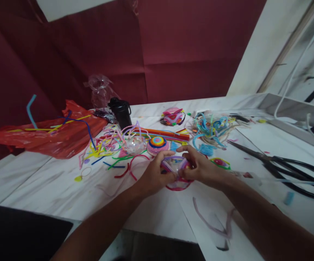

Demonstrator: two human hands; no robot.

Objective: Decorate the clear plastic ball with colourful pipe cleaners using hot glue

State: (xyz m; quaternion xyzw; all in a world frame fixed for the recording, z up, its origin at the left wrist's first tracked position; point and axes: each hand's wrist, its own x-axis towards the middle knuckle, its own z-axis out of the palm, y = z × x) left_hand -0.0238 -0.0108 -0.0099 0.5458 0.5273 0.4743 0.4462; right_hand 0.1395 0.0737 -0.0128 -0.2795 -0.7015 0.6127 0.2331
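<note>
Between both hands, above the table's front part, is a clear rounded plastic craft piece (178,186) with purple, pink and red pipe cleaners along it. My left hand (157,174) grips its left side, thumb in front and fingers behind. My right hand (200,167) is closed on its right side, index finger bent over the top. Just behind it lie a round disc of coiled coloured pipe cleaners (157,143) and a clear plastic dome (135,145). A decorated ball (172,116) sits farther back. The fingers hide part of the held piece.
Large black scissors (271,161) lie open on the right. Pipe cleaner heaps (211,127) and loose pieces (105,143) cover the back. A red plastic bag (61,136) lies left, near a black bottle (120,113). A bent purple pipe cleaner (214,226) lies in front.
</note>
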